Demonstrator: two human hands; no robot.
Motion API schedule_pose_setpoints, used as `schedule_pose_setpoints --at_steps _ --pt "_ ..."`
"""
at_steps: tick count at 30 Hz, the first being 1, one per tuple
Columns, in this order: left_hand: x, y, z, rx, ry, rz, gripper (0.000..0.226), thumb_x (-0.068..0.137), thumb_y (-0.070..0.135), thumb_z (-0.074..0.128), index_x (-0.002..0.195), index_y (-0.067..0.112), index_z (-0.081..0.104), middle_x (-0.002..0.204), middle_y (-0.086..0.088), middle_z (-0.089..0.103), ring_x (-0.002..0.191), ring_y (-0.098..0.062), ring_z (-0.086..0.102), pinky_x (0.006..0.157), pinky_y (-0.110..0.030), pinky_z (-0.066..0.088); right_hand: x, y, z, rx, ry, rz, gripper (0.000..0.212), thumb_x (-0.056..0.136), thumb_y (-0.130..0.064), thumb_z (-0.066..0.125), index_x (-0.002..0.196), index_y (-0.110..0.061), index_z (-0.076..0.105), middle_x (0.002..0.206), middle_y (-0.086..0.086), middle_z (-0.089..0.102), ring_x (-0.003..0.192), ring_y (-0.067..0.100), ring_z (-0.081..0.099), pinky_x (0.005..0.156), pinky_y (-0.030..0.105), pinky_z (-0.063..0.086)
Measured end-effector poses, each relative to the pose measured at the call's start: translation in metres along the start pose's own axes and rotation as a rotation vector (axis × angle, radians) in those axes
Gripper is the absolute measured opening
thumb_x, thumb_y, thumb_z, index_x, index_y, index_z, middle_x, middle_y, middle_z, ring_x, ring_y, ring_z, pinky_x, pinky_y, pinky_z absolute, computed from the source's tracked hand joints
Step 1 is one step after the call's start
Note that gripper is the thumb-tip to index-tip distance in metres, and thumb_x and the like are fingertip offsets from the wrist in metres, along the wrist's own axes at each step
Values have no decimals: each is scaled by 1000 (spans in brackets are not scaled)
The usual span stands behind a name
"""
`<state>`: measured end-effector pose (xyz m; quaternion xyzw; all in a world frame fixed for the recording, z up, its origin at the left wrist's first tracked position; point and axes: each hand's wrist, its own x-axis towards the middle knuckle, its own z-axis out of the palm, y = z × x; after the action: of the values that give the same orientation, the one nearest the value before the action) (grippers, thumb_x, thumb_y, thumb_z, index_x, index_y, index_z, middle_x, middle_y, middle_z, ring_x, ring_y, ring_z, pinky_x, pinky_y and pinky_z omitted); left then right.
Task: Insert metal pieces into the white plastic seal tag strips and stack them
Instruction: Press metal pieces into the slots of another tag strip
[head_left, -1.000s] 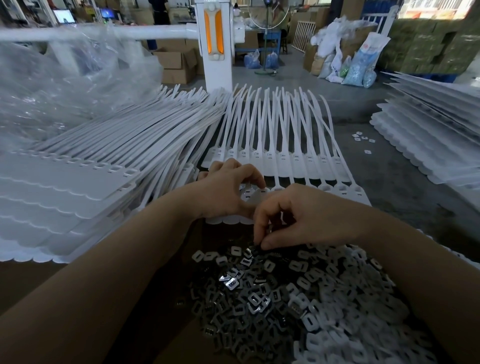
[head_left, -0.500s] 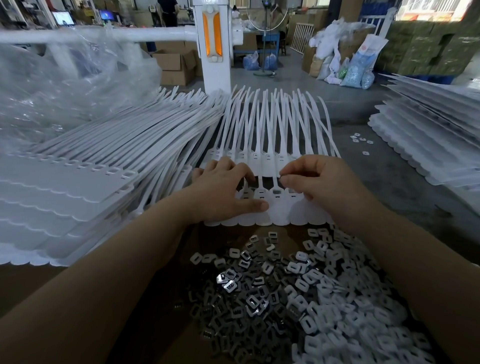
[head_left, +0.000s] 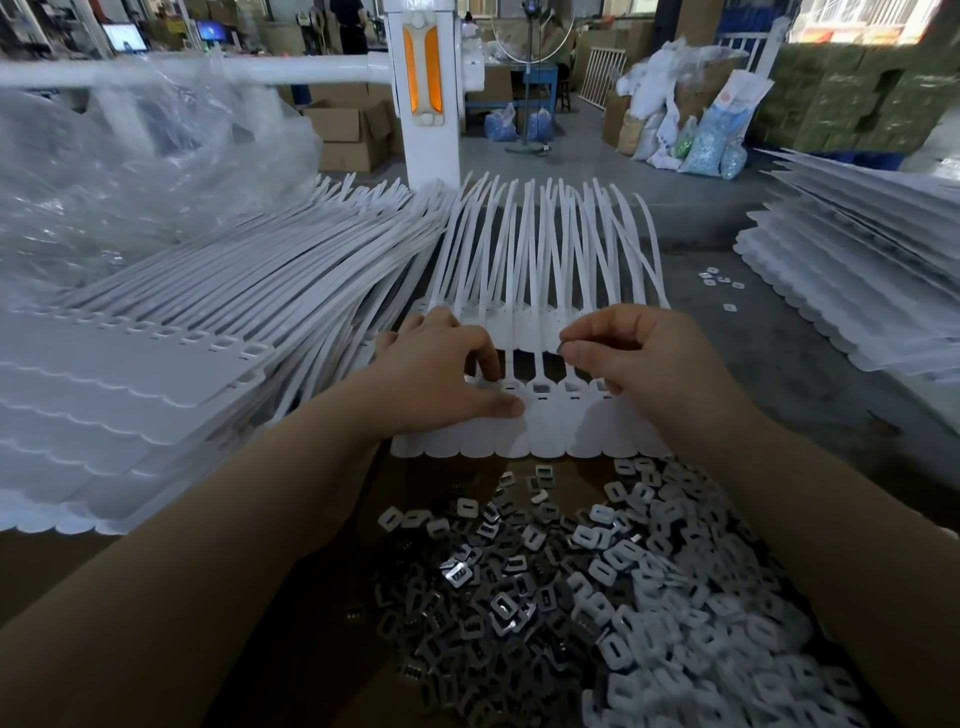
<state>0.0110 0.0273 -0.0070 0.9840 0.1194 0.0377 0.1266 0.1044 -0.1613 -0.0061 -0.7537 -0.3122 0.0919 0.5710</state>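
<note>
A white plastic seal tag strip (head_left: 540, 434) lies flat in front of me, its row of tag heads near and its thin tails fanning away. My left hand (head_left: 441, 376) presses on the strip's left part, thumb flat on a tag and fingertips by the slots. My right hand (head_left: 639, 358) hovers just above the slot row and pinches a small dark metal piece (head_left: 563, 347) between thumb and forefinger. A heap of loose metal pieces (head_left: 597, 587) covers the brown surface below the strip.
A tall stack of white strips (head_left: 156, 384) lies to the left, another stack (head_left: 852, 291) to the right. Clear plastic sheeting (head_left: 130, 182) bulges at the far left. A white post with an orange reflector (head_left: 423, 88) stands behind. A few metal pieces (head_left: 719, 283) lie on the grey floor.
My right hand rose from the heap of metal pieces to the strip with a piece pinched, then shifted slightly right along the slot row. My left hand stayed pressing the strip.
</note>
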Motion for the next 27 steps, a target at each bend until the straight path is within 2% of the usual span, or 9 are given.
schedule_pose_setpoints --at_steps 2,4,5,9,12,15,17,20,27 --pt "-1 6 -3 -151 92 56 22 76 60 67 83 41 59 102 12 50 99 -7 44 90 -27 33 -1 -1 0 2 -15 -9 9 85 -13 74 87 -22 74 73 -12 72 62 -5 61 55 8 45" --pt "-3 13 -7 -361 132 101 10 81 45 71 80 37 65 89 14 59 83 -1 53 68 -8 39 -1 -2 0 6 -27 -11 10 85 -13 73 86 -23 74 72 -11 72 60 -4 58 55 11 46" --pt "-5 16 -8 -434 132 105 7 83 39 72 79 34 68 84 12 63 79 -1 55 63 -6 42 -1 -3 0 10 -33 -12 10 85 -12 73 86 -22 74 70 -11 72 58 -4 57 55 12 46" --pt "-9 23 -9 -587 99 101 5 88 29 71 83 29 73 82 14 69 75 -4 62 64 -7 47 -2 -4 -1 14 -65 -28 10 86 -10 71 88 -20 75 69 -8 72 55 -5 56 53 11 45" --pt "-9 25 -9 -605 100 94 5 88 29 70 86 27 74 82 16 70 76 -6 65 68 -17 51 -3 -4 0 11 -83 -45 12 86 -9 70 89 -19 75 69 -7 72 54 -5 56 53 11 44" --pt "-10 26 -8 -600 84 73 8 89 31 69 88 25 74 83 4 71 82 -21 65 70 -30 55 -3 -3 0 7 -105 -57 15 86 -7 68 89 -20 75 70 -6 72 55 -3 56 53 13 45" --pt "-10 27 -7 -611 68 68 10 90 31 67 89 24 73 85 -1 71 82 -25 64 65 -26 52 -3 -3 0 4 -120 -61 17 87 -7 67 89 -22 75 72 -5 72 57 -1 56 53 14 46" --pt "-11 27 -8 -630 68 61 9 90 30 67 87 23 73 83 -1 70 67 -16 59 58 -15 45 -3 -3 0 11 -129 -59 17 87 -5 66 89 -21 74 74 -3 73 58 0 57 53 15 46" --pt "-12 26 -9 -632 94 56 9 88 24 69 79 22 71 74 5 64 62 -2 52 56 -10 42 -3 -4 1 -58 -66 -105 10 89 -11 68 94 -16 75 83 -2 74 74 1 68 65 10 50"
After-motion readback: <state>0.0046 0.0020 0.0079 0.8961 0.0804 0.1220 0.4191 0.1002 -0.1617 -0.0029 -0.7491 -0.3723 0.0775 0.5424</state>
